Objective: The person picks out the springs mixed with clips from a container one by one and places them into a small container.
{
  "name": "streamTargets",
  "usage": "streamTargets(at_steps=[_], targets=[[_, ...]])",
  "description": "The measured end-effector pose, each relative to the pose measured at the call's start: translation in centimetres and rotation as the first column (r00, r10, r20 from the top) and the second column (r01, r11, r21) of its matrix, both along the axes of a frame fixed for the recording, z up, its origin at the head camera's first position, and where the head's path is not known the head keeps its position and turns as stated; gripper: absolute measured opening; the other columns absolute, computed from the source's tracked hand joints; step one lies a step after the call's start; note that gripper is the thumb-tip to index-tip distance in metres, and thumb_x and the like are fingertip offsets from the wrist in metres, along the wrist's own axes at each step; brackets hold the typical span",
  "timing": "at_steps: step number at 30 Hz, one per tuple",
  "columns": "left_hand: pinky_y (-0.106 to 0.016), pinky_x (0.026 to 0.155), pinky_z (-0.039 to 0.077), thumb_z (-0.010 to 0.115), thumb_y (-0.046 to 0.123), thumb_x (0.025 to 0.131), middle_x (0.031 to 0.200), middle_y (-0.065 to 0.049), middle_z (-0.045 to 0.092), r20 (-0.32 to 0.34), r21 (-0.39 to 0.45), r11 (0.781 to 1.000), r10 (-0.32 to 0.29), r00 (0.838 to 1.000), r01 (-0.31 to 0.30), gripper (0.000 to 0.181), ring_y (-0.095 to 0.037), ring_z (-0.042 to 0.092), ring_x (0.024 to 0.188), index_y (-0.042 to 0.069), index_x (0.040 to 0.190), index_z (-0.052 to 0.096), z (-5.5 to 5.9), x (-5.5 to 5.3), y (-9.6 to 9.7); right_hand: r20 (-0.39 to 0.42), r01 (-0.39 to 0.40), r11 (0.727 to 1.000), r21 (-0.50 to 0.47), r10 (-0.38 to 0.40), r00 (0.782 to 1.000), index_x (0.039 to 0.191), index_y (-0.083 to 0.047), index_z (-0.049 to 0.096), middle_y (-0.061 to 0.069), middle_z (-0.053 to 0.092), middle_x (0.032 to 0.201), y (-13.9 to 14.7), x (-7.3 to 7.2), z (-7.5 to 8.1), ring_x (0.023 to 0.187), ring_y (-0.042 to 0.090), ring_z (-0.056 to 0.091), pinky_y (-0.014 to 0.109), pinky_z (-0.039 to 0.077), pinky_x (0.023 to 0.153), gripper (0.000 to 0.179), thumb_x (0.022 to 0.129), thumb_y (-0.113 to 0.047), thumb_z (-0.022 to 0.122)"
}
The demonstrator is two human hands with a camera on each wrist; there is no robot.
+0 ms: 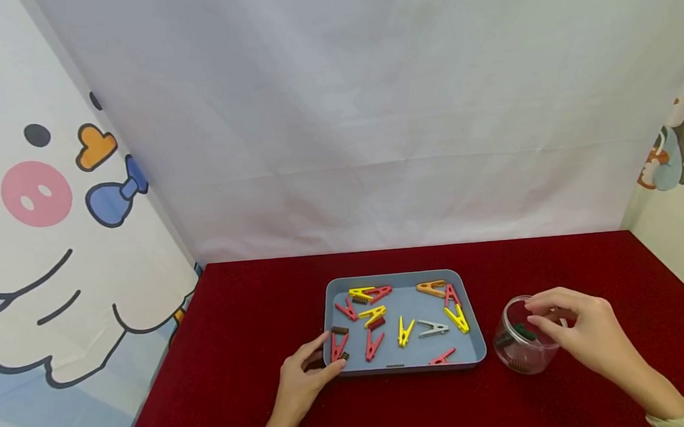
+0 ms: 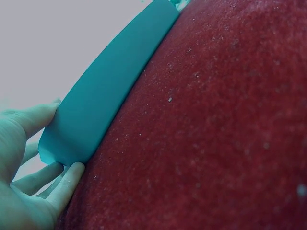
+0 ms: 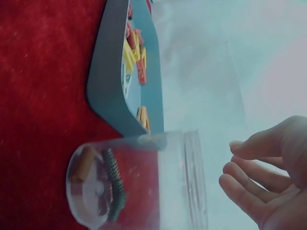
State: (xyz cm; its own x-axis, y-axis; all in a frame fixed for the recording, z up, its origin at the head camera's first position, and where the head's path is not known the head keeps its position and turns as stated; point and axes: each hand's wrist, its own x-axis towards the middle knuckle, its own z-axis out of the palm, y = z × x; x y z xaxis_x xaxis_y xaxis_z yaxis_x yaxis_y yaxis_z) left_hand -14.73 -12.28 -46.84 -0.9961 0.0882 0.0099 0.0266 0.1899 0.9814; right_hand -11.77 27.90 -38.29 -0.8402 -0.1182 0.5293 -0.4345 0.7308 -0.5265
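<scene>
A blue-grey tray holds several plastic clips: red, yellow, a grey clip and an orange one. Dark ribbed pieces lie among them. My left hand grips the tray's near left corner, thumb at the rim and other fingers round the side. To the tray's right stands a clear jar without a lid; dark green ribbed pieces and a brown piece lie inside. My right hand hovers over the jar mouth, fingers loosely bent, nothing visible between them.
A dark red cloth covers the table under the tray and jar. Behind the table hangs a pale curtain. Cartoon-printed sheets hang at the left and right sides.
</scene>
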Motion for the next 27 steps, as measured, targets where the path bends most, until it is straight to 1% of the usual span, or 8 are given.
streamTargets(at_steps=[3, 6, 10, 14, 19, 27], targets=[[-0.024, 0.067, 0.048, 0.076, 0.019, 0.069, 0.116, -0.013, 0.054, -0.004, 0.004, 1.0, -0.002, 1.0, 0.002, 0.059, -0.029, 0.055, 0.097, 0.01, 0.123, 0.053, 0.0, 0.0, 0.0, 0.028, -0.013, 1.0, -0.024, 0.014, 1.0, 0.085, -0.016, 0.067, 0.003, 0.064, 0.087, -0.7, -0.2, 0.2, 0.064, 0.005, 0.058, 0.012, 0.044, 0.054, 0.03, 0.063, 0.004, 0.075], [-0.024, 0.067, 0.049, 0.075, 0.019, 0.069, 0.116, -0.014, 0.054, -0.007, 0.006, 1.0, -0.003, 1.0, 0.003, 0.059, -0.03, 0.055, 0.097, 0.009, 0.123, 0.053, 0.0, 0.0, 0.0, 0.044, -0.017, 1.0, -0.026, 0.018, 0.999, 0.085, -0.015, 0.067, 0.002, 0.064, 0.087, -1.4, -0.4, 0.5, 0.066, 0.005, 0.058, 0.012, 0.045, 0.056, 0.028, 0.064, 0.001, 0.075], [-0.024, 0.067, 0.049, 0.075, 0.019, 0.069, 0.116, -0.014, 0.054, -0.011, 0.001, 1.0, 0.001, 1.0, -0.001, 0.059, -0.029, 0.055, 0.096, 0.009, 0.122, 0.053, 0.1, 0.1, 0.0, 0.068, -0.038, 0.998, -0.044, 0.041, 0.997, 0.086, -0.013, 0.067, 0.001, 0.063, 0.087, -2.4, -0.7, 0.7, 0.067, 0.006, 0.059, 0.014, 0.047, 0.057, 0.028, 0.064, 0.002, 0.075], [-0.024, 0.067, 0.049, 0.076, 0.02, 0.069, 0.116, -0.013, 0.054, -0.009, 0.0, 1.0, 0.005, 1.0, -0.005, 0.059, -0.029, 0.055, 0.096, 0.009, 0.122, 0.054, 0.1, 0.1, 0.0, 0.07, -0.074, 0.995, -0.069, 0.079, 0.994, 0.086, -0.013, 0.066, 0.002, 0.063, 0.087, -3.3, -1.0, 0.8, 0.066, 0.007, 0.06, 0.016, 0.047, 0.057, 0.028, 0.065, 0.003, 0.074], [-0.023, 0.067, 0.049, 0.076, 0.019, 0.069, 0.117, -0.013, 0.054, 0.002, 0.007, 1.0, -0.002, 1.0, 0.002, 0.059, -0.03, 0.054, 0.097, 0.009, 0.123, 0.053, 0.0, 0.0, 0.0, 0.091, -0.068, 0.996, -0.06, 0.073, 0.993, 0.087, -0.016, 0.066, -0.001, 0.063, 0.087, -4.4, -1.5, 0.7, 0.067, 0.007, 0.058, 0.016, 0.047, 0.057, 0.028, 0.066, 0.0, 0.075], [-0.023, 0.067, 0.048, 0.076, 0.019, 0.068, 0.116, -0.013, 0.055, -0.012, -0.005, 1.0, 0.009, 1.0, -0.009, 0.059, -0.03, 0.055, 0.096, 0.009, 0.122, 0.054, -0.2, -0.1, 0.0, 0.112, -0.063, 0.998, -0.026, 0.066, 0.991, 0.085, -0.014, 0.065, -0.001, 0.063, 0.084, -5.8, -2.0, 0.7, 0.065, 0.006, 0.058, 0.022, 0.049, 0.055, 0.026, 0.066, 0.001, 0.073]])
